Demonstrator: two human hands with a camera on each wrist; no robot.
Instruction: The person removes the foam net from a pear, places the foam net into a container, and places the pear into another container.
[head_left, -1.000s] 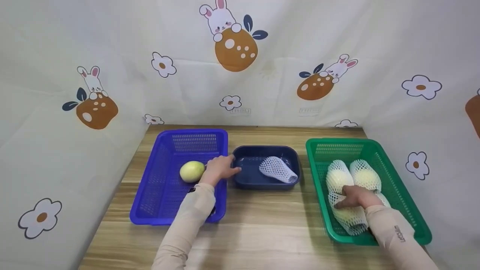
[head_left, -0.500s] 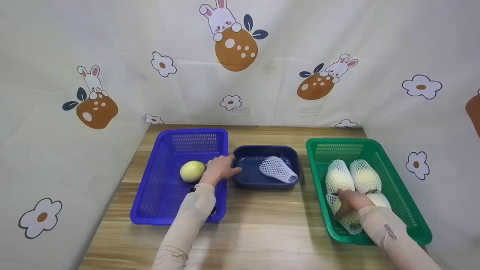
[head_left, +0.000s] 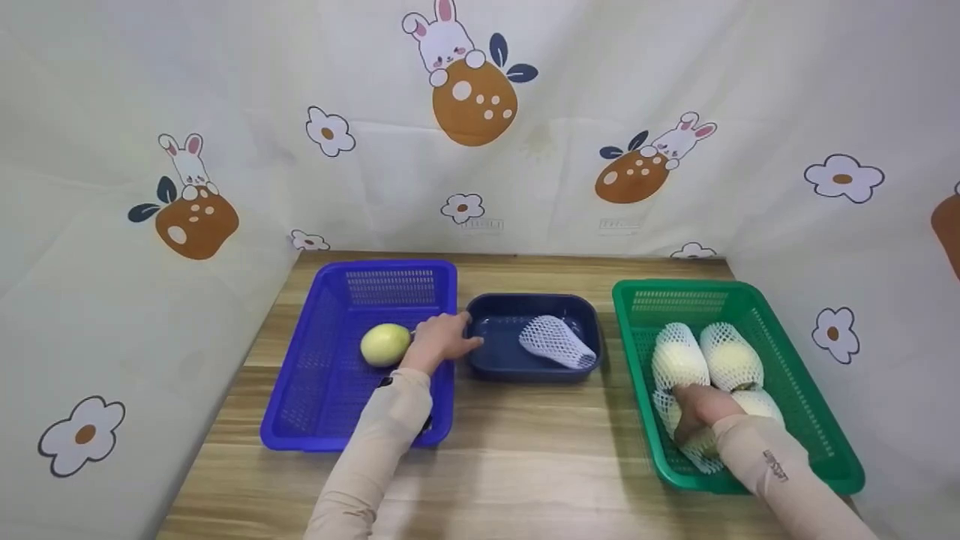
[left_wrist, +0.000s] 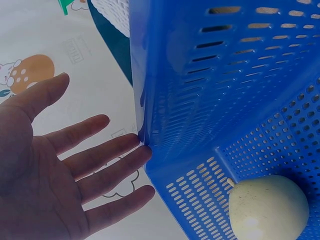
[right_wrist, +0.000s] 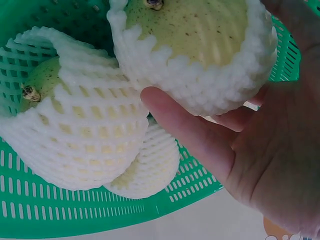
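My right hand grips the near-left netted fruit, a speckled pale yellow fruit with a stem stub in a white foam net. Its thumb and fingers lie round the net. Several such netted fruits sit in the green basket. With fingers spread, my left hand hangs at the right rim of the blue basket, holding nothing. One bare pale yellow-green fruit with a short stem lies in that basket. In the left wrist view the left palm shows beside the basket wall.
Between the two baskets stands a dark blue tray holding a loose white foam net. All stand on a wood-grain table. A printed white cloth rises behind and along both sides.
My right hand has moved a little left and its fingers have closed round the near-left netted fruit. The netted fruit beside it shows more. My left hand has stayed put.
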